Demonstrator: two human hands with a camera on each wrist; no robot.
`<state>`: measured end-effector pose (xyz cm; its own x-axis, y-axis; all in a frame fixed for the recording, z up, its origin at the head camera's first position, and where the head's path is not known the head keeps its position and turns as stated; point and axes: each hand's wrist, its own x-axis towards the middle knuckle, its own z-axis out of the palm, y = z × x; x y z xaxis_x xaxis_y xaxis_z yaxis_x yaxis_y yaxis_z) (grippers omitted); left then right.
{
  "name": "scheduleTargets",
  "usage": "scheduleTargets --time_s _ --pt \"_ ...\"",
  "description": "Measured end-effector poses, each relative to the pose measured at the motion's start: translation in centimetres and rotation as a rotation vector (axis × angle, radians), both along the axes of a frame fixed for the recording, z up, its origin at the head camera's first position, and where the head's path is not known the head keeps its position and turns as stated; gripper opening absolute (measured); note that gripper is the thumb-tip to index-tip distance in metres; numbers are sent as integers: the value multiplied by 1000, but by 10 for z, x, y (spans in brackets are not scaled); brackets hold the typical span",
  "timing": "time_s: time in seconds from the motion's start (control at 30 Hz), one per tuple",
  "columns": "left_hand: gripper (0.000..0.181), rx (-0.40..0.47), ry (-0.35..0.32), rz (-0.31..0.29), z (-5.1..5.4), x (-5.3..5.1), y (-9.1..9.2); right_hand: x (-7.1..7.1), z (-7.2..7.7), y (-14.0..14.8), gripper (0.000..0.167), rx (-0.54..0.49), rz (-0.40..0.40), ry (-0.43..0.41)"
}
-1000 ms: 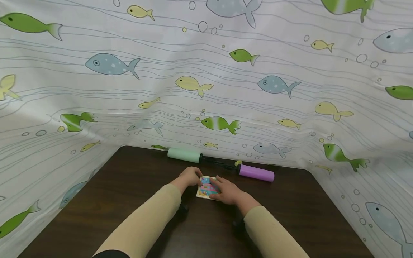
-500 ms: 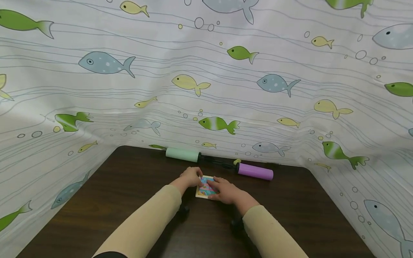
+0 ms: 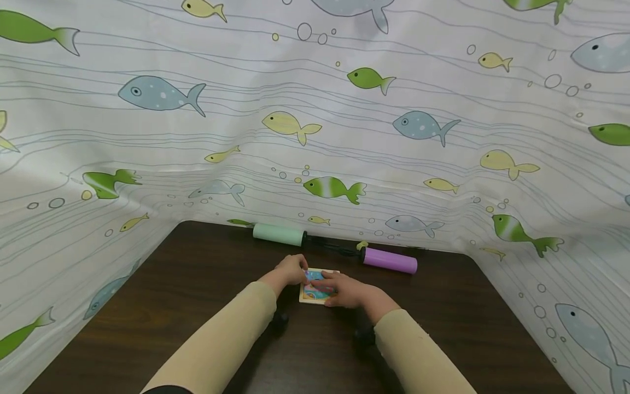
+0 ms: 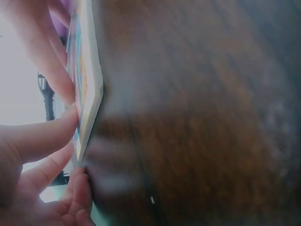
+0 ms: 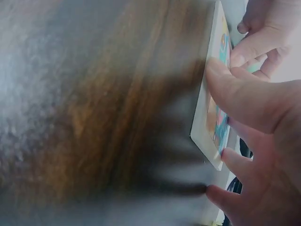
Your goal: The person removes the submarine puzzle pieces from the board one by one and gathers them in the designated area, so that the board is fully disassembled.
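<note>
Currently, the left grip [image 3: 290,270] pinches the picture board [image 3: 313,295] at one edge; the right grip [image 3: 348,291], fingers apart, touches it.

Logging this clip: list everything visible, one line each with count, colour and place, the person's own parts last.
Picture board: 1, pale edge with blue and pink picture, between the hands
Mint cylinder: 1, pale green, table's far edge
Purple cylinder: 1, purple, right of the mint one
Slender parts: count unclear, black, between the cylinders
Small item: 1, yellowish, beside the purple cylinder
Table: 1, dark brown, underneath
Fish-print sheet: white, behind and beside the table
Wrist gear: 2 pieces, black, at the wrists
Sleeves: 2, cream, left and right
Left hand: 1, bare, board's left edge
Right hand: 1, bare, board's right side
</note>
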<state>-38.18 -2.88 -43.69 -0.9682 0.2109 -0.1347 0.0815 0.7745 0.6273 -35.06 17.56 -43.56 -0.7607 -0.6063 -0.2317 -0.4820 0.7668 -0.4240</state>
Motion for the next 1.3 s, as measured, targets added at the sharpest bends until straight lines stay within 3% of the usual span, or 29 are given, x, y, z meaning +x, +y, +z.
scheduleTargets --time_s 0.4,0.67,0.83,1.07,1.3 --pt "33 44 19 8 0 2 -2 3 3 -1 64 11 10 -10" --pt "32 36 74 -36 -1 -3 -4 4 5 -3 62 6 19 -12" --pt "23 80 78 -44 -1 -7 -3 4 4 -3 61 1 16 -15" --pt "12 196 100 -11 -6 -10 -2 2 1 -1 62 9 7 -18" --pt "5 278 90 77 -2 -14 -15 0 -1 1 63 23 -17 -20"
